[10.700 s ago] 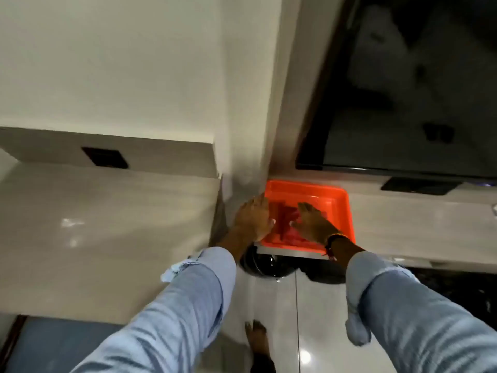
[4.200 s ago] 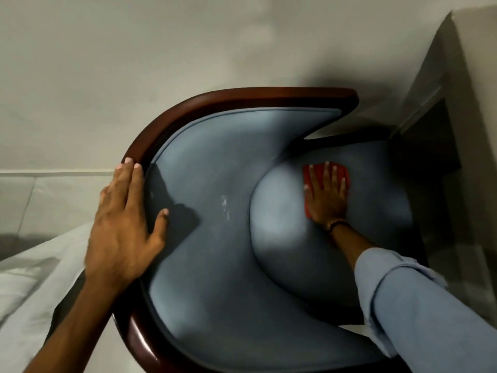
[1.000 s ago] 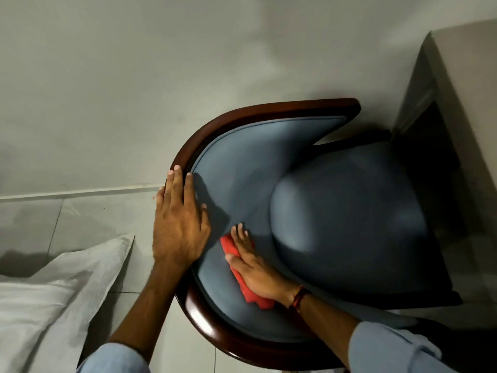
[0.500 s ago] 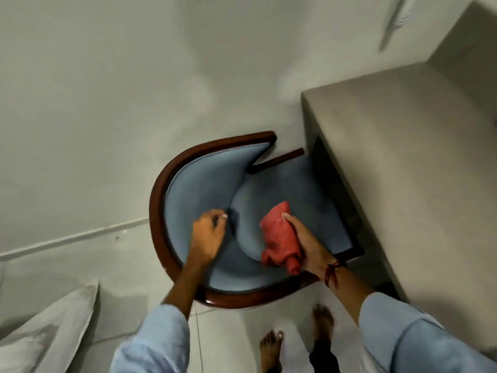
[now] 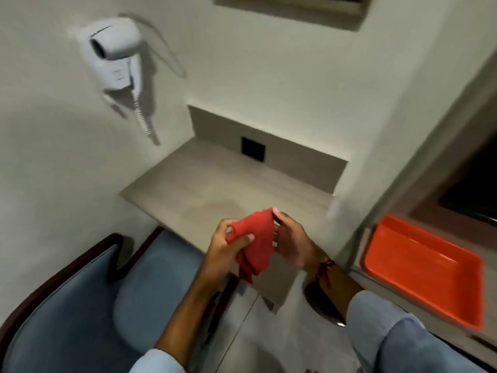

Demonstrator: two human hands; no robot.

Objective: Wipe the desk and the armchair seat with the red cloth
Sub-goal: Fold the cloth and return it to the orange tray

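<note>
Head view: both hands hold the red cloth (image 5: 255, 243) up in front of the desk (image 5: 204, 184). Left hand (image 5: 228, 251) pinches its left edge between thumb and fingers; right hand (image 5: 291, 244) grips the right edge with fingertips, the cloth hanging bunched between them. Armchair (image 5: 88, 300) sits lower left, orange tray (image 5: 422, 267) to the right, hairdryer (image 5: 115, 49) on the wall.

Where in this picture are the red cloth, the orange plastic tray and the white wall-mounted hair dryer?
red cloth (image 5: 255, 238), head view, middle of the bunched fabric.
orange plastic tray (image 5: 419, 267), head view, bare inner floor.
white wall-mounted hair dryer (image 5: 115, 40), head view, barrel of its body.
</note>
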